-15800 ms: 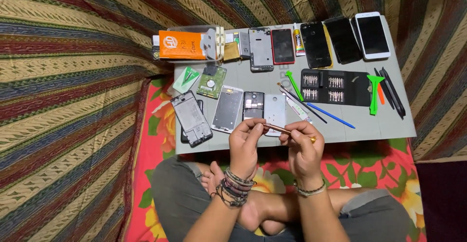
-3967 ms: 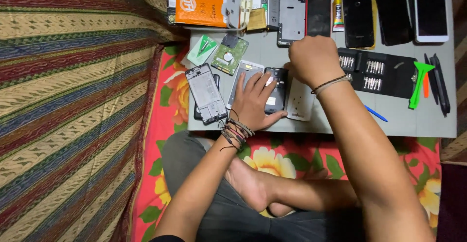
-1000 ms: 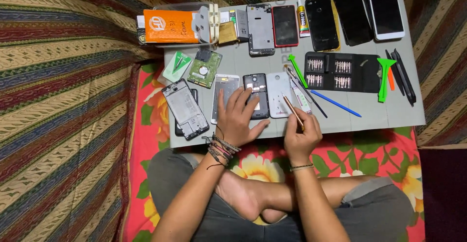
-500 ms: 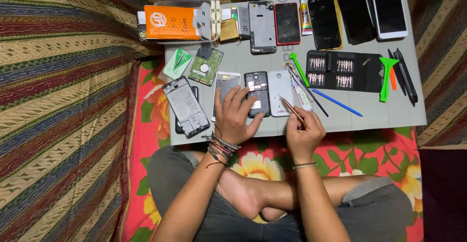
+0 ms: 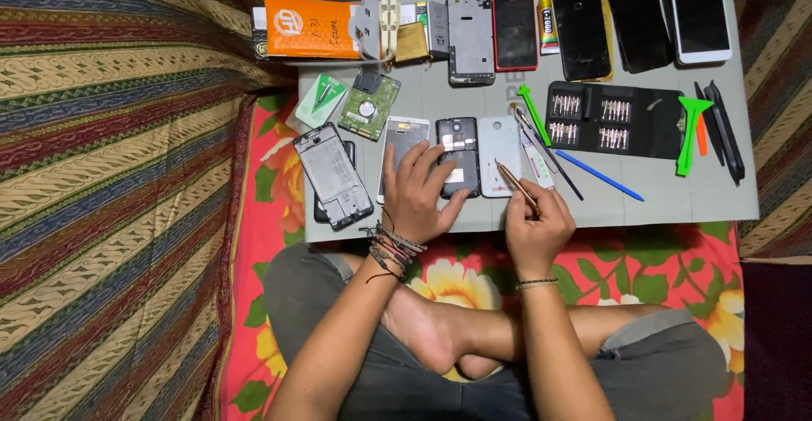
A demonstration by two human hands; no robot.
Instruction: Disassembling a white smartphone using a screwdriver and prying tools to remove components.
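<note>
Black bit case [image 5: 616, 120] lies open; right hand [image 5: 534, 222] pinches screwdriver [image 5: 516, 186].

You had a grey board [image 5: 643, 205] sitting on the flowery red bedsheet [image 5: 677, 264]. Along its far edge sat an orange box [image 5: 311, 27], a bare phone frame [image 5: 470, 27], a red phone [image 5: 515, 33], two black phones [image 5: 580, 18] and a white phone [image 5: 699, 11]. Nearer you lay a green circuit board [image 5: 370, 105], another stripped frame [image 5: 332, 176], an opened black phone [image 5: 458, 156], a black bit case [image 5: 613, 120], a blue stick [image 5: 599, 176] and a green pry tool [image 5: 688, 133].
</note>
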